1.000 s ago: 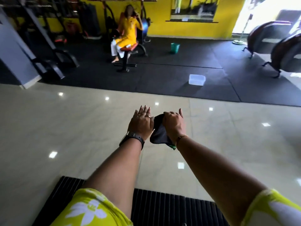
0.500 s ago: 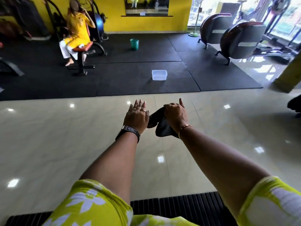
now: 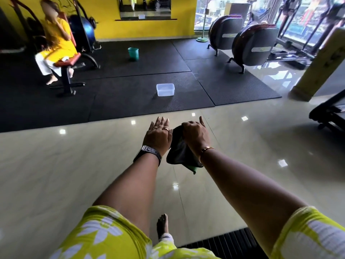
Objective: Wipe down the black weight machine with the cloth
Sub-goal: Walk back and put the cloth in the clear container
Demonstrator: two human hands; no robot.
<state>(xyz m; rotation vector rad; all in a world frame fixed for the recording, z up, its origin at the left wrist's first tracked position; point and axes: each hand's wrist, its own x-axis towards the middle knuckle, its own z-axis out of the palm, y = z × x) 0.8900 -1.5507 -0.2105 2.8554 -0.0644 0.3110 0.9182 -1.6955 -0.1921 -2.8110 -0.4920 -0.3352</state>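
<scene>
Both my arms reach forward over the glossy tiled floor. My right hand grips a dark cloth with a green corner; the cloth hangs below the hand. My left hand is held flat beside it, fingers straight, its edge touching or almost touching the cloth. A black machine pokes in at the right edge, about a metre from my hands. More black equipment stands at the back left behind a seated person.
A clear plastic tub and a green bucket stand on the black rubber mats. Two rounded grey machines stand at the back right. A yellow pillar rises at right. A ribbed black mat lies by my bare foot.
The view has swung to the right, bringing the grey machines, pillar and black machine at right into sight. My hands keep the same pose with the cloth.
</scene>
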